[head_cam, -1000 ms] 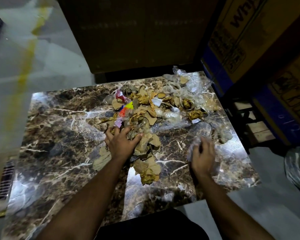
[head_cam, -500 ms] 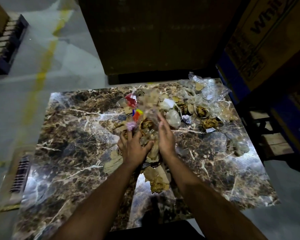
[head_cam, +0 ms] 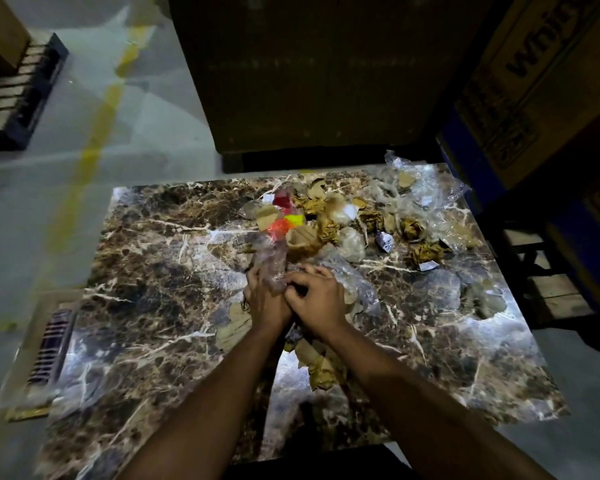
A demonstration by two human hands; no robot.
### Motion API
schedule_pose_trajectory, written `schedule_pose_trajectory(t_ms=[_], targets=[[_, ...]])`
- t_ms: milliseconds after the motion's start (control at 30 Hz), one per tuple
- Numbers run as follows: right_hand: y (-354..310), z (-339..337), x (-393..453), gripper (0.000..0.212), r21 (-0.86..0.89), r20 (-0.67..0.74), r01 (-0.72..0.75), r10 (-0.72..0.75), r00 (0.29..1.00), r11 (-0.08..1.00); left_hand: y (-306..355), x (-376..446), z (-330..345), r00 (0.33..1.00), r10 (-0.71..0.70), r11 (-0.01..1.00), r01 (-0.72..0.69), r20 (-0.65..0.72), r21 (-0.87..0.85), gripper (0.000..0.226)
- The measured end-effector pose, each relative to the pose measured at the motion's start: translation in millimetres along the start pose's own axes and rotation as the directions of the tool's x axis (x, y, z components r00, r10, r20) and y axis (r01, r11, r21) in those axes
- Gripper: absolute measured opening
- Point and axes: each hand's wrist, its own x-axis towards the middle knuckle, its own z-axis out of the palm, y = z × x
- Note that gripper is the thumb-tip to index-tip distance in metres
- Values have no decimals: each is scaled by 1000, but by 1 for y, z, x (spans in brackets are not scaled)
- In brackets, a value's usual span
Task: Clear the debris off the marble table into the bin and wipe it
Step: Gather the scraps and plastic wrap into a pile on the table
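A brown marble table (head_cam: 153, 278) carries a heap of debris (head_cam: 354, 220): crumpled brown paper, torn card pieces, clear plastic wrap and a red, orange and yellow wrapper (head_cam: 284, 220). My left hand (head_cam: 264, 299) and my right hand (head_cam: 317, 299) are pressed together at the table's middle, clutching a bunch of clear plastic and paper (head_cam: 274, 268) between them. More brown paper scraps (head_cam: 323, 365) lie under my forearms. No bin is in view.
A tall dark cardboard box (head_cam: 309, 74) stands behind the table. Printed cartons (head_cam: 541, 81) are stacked at the right, over a wooden pallet (head_cam: 555, 296). Another pallet (head_cam: 18, 95) sits far left. A floor grille (head_cam: 51, 348) lies beside the table's left edge.
My right hand came in from the right side of the table to meet the left hand. Both hands have closed over the bunch of plastic and paper and drawn it towards me.
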Motion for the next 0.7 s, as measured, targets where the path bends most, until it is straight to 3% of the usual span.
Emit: schedule_pose_trajectory(t_ms=[100,167,200,300,433,567,633,700], targets=[[4,-15,9,30,31,152,-79,73,986,996,16,-5,-10,996,70,995,-67,-46,68,69],[9,-27,15,13,178,236,-158,114,965,971,23,-9,-12,990,132,983,-125,-43,132,75],[12,-34,17,16,280,253,-209,138,958,937,26,-12,-12,986,159,975,-148,-54,164,78],[18,-42,15,35,442,217,-319,245,945,839,24,-10,-9,989,127,987,-118,-78,110,100],[20,-63,10,28,503,149,-344,312,938,793,28,-15,-11,991,81,995,-75,-106,59,122],[56,-123,17,18,522,-72,-265,352,933,811,23,-12,-7,992,33,999,-30,-125,23,130],[93,-153,25,14,471,-264,-266,422,867,841,21,-10,-5,992,-17,1000,18,-122,8,133],[140,-176,29,11,289,-491,-293,404,772,911,19,-10,-3,992,-36,999,36,-125,-6,134]])
